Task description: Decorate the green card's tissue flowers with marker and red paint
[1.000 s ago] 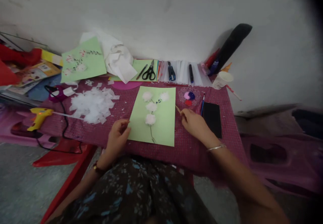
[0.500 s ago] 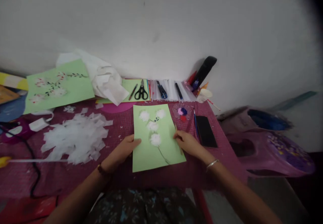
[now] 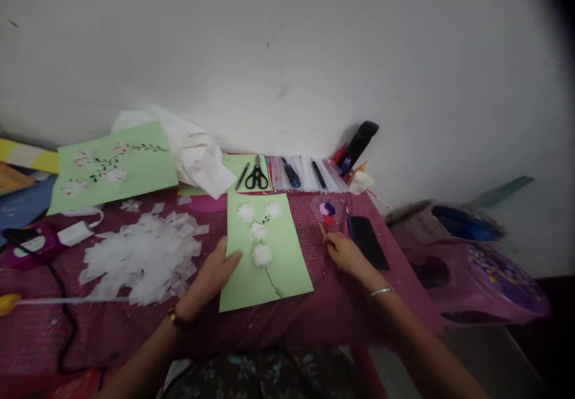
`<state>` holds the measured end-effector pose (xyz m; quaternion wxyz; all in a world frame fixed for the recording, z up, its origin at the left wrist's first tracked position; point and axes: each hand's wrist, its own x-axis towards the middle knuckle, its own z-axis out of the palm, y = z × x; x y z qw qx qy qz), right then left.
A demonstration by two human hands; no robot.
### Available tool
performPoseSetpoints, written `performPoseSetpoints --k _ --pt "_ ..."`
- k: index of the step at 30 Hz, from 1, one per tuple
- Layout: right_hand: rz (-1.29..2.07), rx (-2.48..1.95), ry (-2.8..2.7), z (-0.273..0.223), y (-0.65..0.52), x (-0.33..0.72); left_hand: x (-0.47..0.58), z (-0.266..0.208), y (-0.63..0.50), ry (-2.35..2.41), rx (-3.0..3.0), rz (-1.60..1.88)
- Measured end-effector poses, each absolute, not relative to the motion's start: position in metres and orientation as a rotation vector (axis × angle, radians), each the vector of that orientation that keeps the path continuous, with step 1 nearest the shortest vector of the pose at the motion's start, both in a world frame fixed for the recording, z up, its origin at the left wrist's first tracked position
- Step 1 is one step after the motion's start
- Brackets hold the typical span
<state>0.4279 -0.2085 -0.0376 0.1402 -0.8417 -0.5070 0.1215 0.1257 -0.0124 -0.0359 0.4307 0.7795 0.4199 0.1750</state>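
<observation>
Left hand (image 3: 214, 273) flat, ungripping, on left edge of green flower card (image 3: 265, 255) at frame centre; right hand (image 3: 344, 251) pinching thin paintbrush (image 3: 321, 229) beside paint palette (image 3: 327, 209).

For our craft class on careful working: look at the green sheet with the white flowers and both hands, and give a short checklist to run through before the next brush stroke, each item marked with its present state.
1. Left hand rests on the green sheet's left edge: ok.
2. Sheet lies flat on the table: ok.
3. Right hand grips the brush, tip toward the paint dish: ok.
4. Paint on the brush tip: cannot tell.
5. Black phone sits close to the paint dish: not ok.
6. Loose white paper scraps lie apart from the sheet: ok.
</observation>
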Motion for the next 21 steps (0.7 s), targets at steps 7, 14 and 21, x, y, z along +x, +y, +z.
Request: performPoseSetpoints --k 7,14,21 --pt "0.135 -2.147 -1.521 -0.019 -0.232 0.385 0.103 -0.035 -0.047 1.041 2.442 0.838" --pt "0.398 -2.063 -1.616 -0.036 -0.260 0.342 0.072 -0.063 -0.094 0.433 2.699 0.676" --pt "0.103 -2.165 -1.383 -0.072 -0.326 0.360 0.062 -0.068 -0.099 0.430 2.711 0.615"
